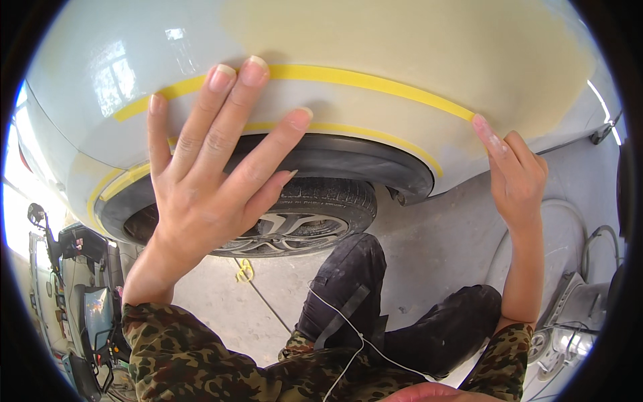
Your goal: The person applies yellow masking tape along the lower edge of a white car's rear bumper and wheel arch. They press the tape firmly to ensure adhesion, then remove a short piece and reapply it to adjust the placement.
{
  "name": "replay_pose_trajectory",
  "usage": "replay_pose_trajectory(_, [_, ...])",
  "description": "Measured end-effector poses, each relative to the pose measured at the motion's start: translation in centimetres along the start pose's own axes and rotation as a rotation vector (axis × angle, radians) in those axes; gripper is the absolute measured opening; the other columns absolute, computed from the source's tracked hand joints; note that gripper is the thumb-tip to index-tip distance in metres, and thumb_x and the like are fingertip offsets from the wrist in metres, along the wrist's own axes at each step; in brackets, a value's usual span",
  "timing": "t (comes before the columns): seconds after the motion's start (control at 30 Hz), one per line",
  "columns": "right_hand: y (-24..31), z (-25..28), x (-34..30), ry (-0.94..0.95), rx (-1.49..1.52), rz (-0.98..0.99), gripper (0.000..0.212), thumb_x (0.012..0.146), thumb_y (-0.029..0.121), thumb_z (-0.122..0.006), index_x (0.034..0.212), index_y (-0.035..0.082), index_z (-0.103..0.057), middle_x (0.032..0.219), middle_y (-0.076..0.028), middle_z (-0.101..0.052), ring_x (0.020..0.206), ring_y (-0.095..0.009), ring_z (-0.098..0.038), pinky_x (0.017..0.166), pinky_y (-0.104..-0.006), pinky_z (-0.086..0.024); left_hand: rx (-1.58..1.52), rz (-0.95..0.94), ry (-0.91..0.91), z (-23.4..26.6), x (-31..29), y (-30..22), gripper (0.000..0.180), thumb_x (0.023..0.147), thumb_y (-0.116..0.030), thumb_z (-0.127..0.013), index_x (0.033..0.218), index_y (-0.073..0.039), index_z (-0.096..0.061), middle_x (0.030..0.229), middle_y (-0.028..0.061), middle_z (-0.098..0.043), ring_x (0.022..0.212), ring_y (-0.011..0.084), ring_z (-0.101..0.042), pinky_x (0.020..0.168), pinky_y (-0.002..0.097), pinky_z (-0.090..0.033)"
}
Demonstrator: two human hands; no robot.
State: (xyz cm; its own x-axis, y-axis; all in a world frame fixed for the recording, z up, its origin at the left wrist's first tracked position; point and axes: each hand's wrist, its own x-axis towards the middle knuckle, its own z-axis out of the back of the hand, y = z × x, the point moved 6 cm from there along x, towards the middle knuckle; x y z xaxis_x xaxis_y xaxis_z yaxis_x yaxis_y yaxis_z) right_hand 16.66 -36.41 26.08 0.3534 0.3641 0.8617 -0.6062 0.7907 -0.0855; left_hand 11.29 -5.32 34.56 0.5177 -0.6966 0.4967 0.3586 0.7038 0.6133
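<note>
A strip of yellow masking tape (362,79) runs in an arc across the pale car body panel (395,33) above the wheel arch. My left hand (201,161) lies over the left part of this strip, its fingers spread and their tips on the tape and panel. At the strip's right end is my right hand (512,164), index fingertip on the tape end and the other fingers curled in; its thumb is hidden. A second, thinner yellow strip (362,130) follows the arch edge, partly behind my left hand.
Below the arch liner (348,157) sits a tire (355,197) with a spoked rim. My bent knees (348,281) are close under the panel. A scooter (87,288) stands at left, a wheeled metal machine (569,321) with hoses at right. A pale cord (348,321) crosses my lap.
</note>
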Motion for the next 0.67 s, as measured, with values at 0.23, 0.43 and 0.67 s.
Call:
replay_pose_trajectory(0.23, [0.3, -0.3, -0.1, -0.012, 0.019, -0.033, 0.067, 0.074, -0.010, -0.069, 0.132, 0.023, -0.076, 0.069, -0.002, -0.034, 0.053, -0.017, -0.036, 0.046, -0.0304, -0.035, 0.001, -0.021, 0.050, -0.2, 0.5, -0.7, 0.073, 0.071, -0.030, -0.089, 0.141, -0.027, -0.067, 0.163, 0.0178, -0.046, 0.153, 0.0360, -0.040, 0.127, 0.0603, -0.014])
replay_pose_trajectory(0.43, [0.5, -0.3, -0.2, -0.007, -0.025, -0.030, 0.065, 0.076, -0.009, -0.069, 0.132, 0.022, -0.076, 0.068, -0.002, -0.032, 0.053, -0.016, -0.034, 0.046, -0.0299, -0.032, 0.017, -0.043, 0.056, -0.6, 1.2, -1.4, 0.073, 0.071, -0.034, -0.087, 0.141, -0.029, -0.067, 0.162, 0.0163, -0.047, 0.153, 0.0335, -0.040, 0.128, 0.0599, -0.013])
replay_pose_trajectory(0.67, [0.4, -0.5, -0.1, -0.012, 0.015, -0.052, 0.064, 0.078, -0.008, -0.069, 0.133, 0.023, -0.075, 0.067, -0.001, -0.029, 0.053, -0.016, -0.032, 0.045, -0.0304, -0.032, -0.034, -0.106, 0.043, -1.5, 2.2, -2.7, 0.077, 0.069, -0.035, -0.087, 0.143, -0.030, -0.066, 0.162, 0.0159, -0.047, 0.153, 0.0312, -0.041, 0.128, 0.0624, -0.010])
